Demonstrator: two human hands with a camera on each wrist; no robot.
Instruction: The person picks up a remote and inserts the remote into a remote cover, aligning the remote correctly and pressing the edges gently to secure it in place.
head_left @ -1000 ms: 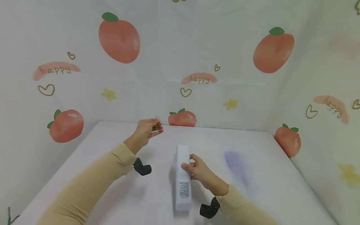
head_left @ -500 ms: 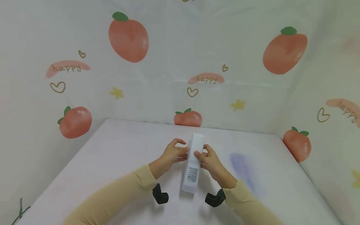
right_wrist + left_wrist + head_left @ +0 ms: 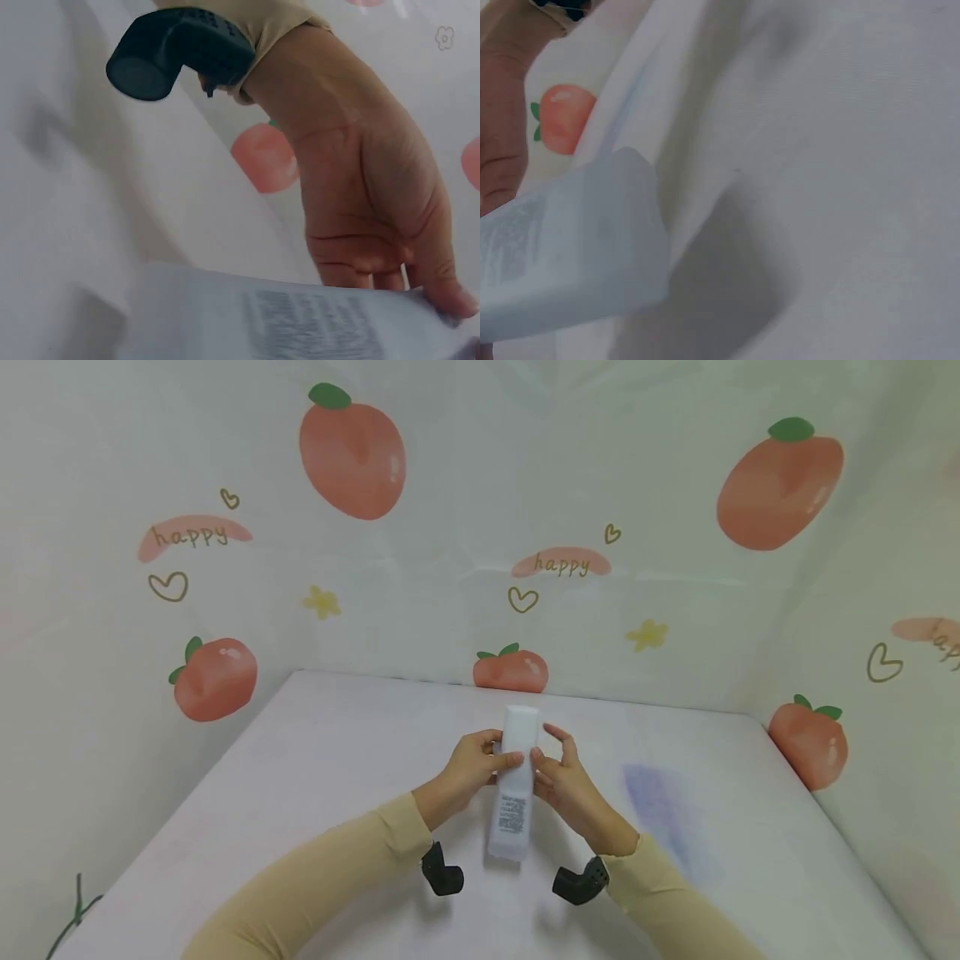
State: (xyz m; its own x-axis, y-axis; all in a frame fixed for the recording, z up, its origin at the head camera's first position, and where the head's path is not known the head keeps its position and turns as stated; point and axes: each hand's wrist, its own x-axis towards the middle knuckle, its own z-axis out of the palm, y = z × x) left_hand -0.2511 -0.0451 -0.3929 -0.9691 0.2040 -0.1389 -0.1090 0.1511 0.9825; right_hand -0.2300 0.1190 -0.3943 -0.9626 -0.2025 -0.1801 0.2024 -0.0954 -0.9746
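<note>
A long white squarish bottle (image 3: 514, 839) with dark print low on its front stands between both hands, its near end over the white table. My left hand (image 3: 467, 770) grips its left side, thumb across the front and fingers behind. On the opposite edge, my right hand (image 3: 576, 789) holds with the thumb and lower fingers while the index finger is lifted away. The right wrist view shows the left hand (image 3: 367, 172) with its thumb on the printed bottle (image 3: 217, 315). In the left wrist view the bottle's (image 3: 600, 240) smooth end faces me, the right hand (image 3: 502, 127) partly visible behind.
A white table (image 3: 360, 727) meets a fabric backdrop (image 3: 450, 485) printed with peaches at the back and sides. Black wrist cameras (image 3: 581, 882) hang under both forearms. A thin green thing (image 3: 78, 906) shows at the lower left.
My left hand has come down from the upper left and taken hold of the bottle's left side. The bottle moved slightly away from me, and the right index finger has lifted off.
</note>
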